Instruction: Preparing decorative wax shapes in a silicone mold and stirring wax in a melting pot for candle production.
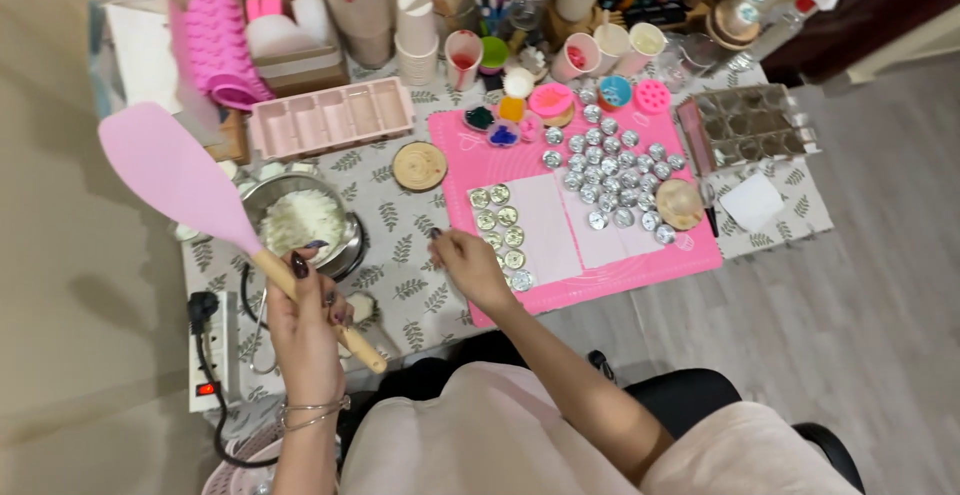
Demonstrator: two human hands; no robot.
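A pink spatula [190, 180] is gripped by its wooden handle in the left hand [305, 320], raised beside a metal pot [300, 217] filled with white wax flakes. The right hand [468, 263], loosely curled, is rested near small round tins [500, 225] on the pink mat [640, 255].

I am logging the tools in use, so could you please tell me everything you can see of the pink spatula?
The pink spatula has a broad, flat, rounded pale-pink blade that looks like silicone, set on a light wooden handle. The left hand grips the handle mid-length, leaving its end sticking out below. It is held tilted, blade up and to the left, above the table's left edge beside the metal pot, touching nothing else.
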